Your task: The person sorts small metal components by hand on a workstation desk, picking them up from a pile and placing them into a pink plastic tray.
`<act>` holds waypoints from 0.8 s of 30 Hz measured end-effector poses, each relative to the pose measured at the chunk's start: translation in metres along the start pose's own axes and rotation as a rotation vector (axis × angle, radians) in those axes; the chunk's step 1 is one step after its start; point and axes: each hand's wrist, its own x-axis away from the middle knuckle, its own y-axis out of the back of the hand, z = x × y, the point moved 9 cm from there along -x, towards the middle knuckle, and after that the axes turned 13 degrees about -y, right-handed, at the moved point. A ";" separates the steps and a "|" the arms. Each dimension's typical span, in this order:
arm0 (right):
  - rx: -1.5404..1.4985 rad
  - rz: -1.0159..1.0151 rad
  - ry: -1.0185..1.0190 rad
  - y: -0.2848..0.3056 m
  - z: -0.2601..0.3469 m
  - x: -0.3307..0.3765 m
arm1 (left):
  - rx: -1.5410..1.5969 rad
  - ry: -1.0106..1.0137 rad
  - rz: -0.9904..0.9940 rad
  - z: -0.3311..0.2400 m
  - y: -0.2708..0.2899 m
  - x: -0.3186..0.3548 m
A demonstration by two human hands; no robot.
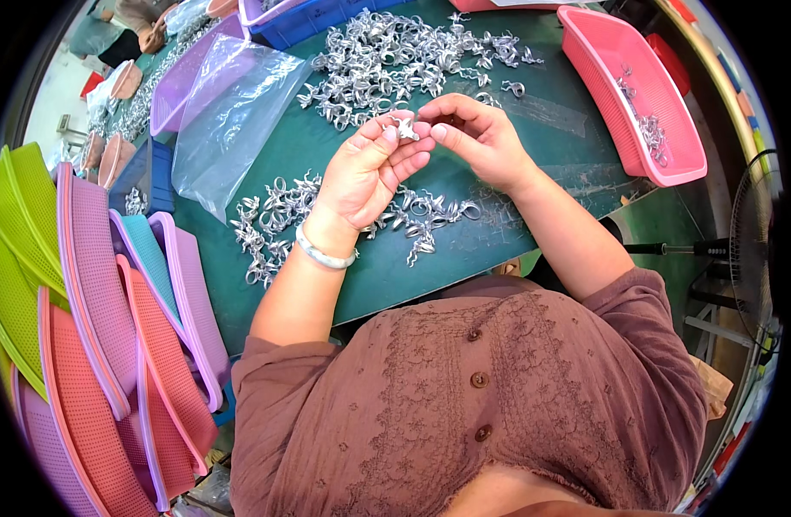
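Observation:
My left hand (365, 164), palm turned up, pinches a small silvery metal ring-like piece (406, 129) between thumb and fingers. Close beside it is my right hand (481, 138), its fingers curled and thumb and forefinger slightly apart. I see nothing between them, and cannot tell whether they touch the piece. Beyond both hands lies a large heap of similar silvery ring pieces (387, 60), many with wavy ends. A smaller group of these pieces (266, 228) is spread under and around my left wrist, nearer the table's front edge.
The green table (369, 280) carries a pink basket (619, 103) with a few pieces at right. At left lie a clear plastic bag (236, 121) and a purple basket (167, 95). Stacked coloured baskets (94, 284) crowd the left side. A fan (748, 233) stands right; other people sit far left.

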 end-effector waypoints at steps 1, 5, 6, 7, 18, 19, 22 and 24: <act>-0.002 -0.006 -0.005 0.001 -0.001 0.000 | 0.040 0.017 0.006 0.001 0.000 0.000; -0.002 -0.015 -0.033 0.004 -0.005 -0.001 | 0.129 0.041 0.022 0.002 -0.002 0.000; 0.002 -0.013 -0.043 0.003 -0.006 -0.001 | 0.131 0.042 0.019 0.002 -0.002 0.000; 0.009 -0.015 -0.050 0.004 -0.006 -0.001 | 0.132 0.044 0.016 0.002 -0.002 0.001; 0.011 -0.053 -0.125 0.008 -0.015 -0.003 | 0.272 0.102 -0.010 0.005 0.004 0.001; 0.017 -0.053 -0.127 0.008 -0.015 -0.003 | 0.279 0.103 -0.013 0.006 0.005 0.001; 0.038 -0.052 -0.132 0.008 -0.015 -0.003 | 0.302 0.110 -0.012 0.006 0.006 0.001; 0.052 -0.053 -0.135 0.007 -0.015 -0.003 | 0.309 0.113 -0.016 0.006 0.006 0.001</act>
